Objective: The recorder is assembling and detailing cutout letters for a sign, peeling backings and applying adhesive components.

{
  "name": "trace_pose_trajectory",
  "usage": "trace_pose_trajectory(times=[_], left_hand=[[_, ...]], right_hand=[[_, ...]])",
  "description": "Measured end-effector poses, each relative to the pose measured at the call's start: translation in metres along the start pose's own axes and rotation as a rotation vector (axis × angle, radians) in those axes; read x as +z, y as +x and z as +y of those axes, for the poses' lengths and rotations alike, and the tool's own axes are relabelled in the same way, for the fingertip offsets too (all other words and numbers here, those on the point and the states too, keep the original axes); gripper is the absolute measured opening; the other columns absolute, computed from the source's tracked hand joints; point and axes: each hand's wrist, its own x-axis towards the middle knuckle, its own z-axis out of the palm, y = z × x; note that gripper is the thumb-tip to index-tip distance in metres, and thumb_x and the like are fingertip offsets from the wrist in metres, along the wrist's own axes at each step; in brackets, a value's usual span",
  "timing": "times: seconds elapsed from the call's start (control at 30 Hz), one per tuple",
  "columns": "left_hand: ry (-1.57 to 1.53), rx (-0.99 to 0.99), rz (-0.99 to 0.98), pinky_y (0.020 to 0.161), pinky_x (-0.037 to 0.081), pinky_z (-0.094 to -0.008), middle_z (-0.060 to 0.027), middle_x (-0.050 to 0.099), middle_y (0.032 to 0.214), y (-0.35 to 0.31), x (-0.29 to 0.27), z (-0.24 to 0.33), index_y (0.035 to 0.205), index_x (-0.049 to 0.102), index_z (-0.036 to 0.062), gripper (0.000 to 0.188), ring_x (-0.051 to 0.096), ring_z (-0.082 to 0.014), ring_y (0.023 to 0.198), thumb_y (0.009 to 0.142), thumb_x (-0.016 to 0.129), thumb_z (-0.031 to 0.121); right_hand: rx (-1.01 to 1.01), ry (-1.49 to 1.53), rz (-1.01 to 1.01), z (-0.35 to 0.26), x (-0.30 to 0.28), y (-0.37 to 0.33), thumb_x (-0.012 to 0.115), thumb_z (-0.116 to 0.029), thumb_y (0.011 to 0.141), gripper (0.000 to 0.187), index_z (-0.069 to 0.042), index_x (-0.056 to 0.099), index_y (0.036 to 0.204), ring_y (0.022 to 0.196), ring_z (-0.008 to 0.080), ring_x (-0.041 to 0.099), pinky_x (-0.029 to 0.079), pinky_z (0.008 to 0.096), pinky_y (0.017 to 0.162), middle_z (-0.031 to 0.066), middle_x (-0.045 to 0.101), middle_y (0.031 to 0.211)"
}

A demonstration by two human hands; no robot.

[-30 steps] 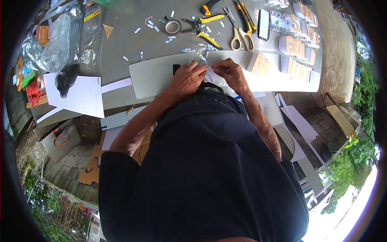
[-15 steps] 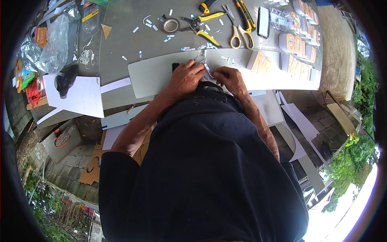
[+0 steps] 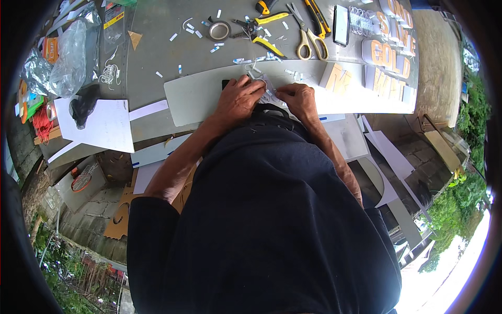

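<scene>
My left hand (image 3: 239, 98) is closed, fingers bent over a small white piece with thin wires (image 3: 269, 95), close to my body at the table's front edge. The right hand (image 3: 299, 100) pinches at the other side of that piece, thumb and forefinger together. Fingers hide much of the piece, so its exact kind is unclear. Both hands are over a long pale panel (image 3: 193, 97). A pale wire loop (image 3: 254, 67) sticks up beyond my left fingers. A dark object (image 3: 225, 83) shows partly beside the left hand.
Beyond the panel lie yellow-handled wire strippers (image 3: 271, 47), a tape roll (image 3: 219, 31), scissors (image 3: 309, 44), a yellow cutter (image 3: 317, 18) and a phone (image 3: 341, 26). Small white-and-blue scraps are scattered around. Block letters (image 3: 387, 56) stand at right; plastic bags (image 3: 71, 55) and paper (image 3: 107, 128) lie at left.
My right hand has shifted slightly left, nearer the white piece. The white strand that stood up between the hands now lies lower. The view has shifted slightly.
</scene>
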Motion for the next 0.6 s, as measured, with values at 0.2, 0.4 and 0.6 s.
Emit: trace_pose_trajectory(times=[0.2,0.4,0.6], left_hand=[[-0.001,-0.001,-0.025,0.089,0.046,-0.0404,0.0000,0.064,0.123,0.001,-0.003,0.000,0.111,0.070,0.0090,0.026,0.057,-0.0239,0.108,0.086,0.066,0.013],[-0.016,0.004,-0.002,0.090,0.045,-0.0406,0.0000,0.064,0.124,-0.001,0.001,-0.001,0.114,0.070,0.0094,0.029,0.056,-0.0245,0.109,0.085,0.067,0.012],[-0.030,0.001,-0.022,0.091,0.045,-0.0410,-0.0001,0.065,0.126,0.000,0.000,-0.002,0.114,0.070,0.0091,0.030,0.056,-0.0251,0.110,0.084,0.069,0.012]], right_hand=[[-0.064,0.063,-0.025,0.009,0.003,0.006,0.080,-0.016,0.081,0.021,-0.004,0.078,0.098,0.079,0.0192,0.073,0.056,0.0320,0.076,0.0109,0.077,0.087],[-0.145,0.089,0.023,0.013,0.006,0.009,0.079,-0.015,0.079,0.015,-0.008,0.079,0.093,0.076,0.0206,0.073,0.056,0.0332,0.075,0.0100,0.076,0.083],[-0.164,-0.044,-0.097,0.010,-0.003,0.025,0.080,-0.021,0.080,0.019,-0.006,0.078,0.091,0.078,0.0205,0.074,0.057,0.0329,0.075,0.0107,0.076,0.084]])
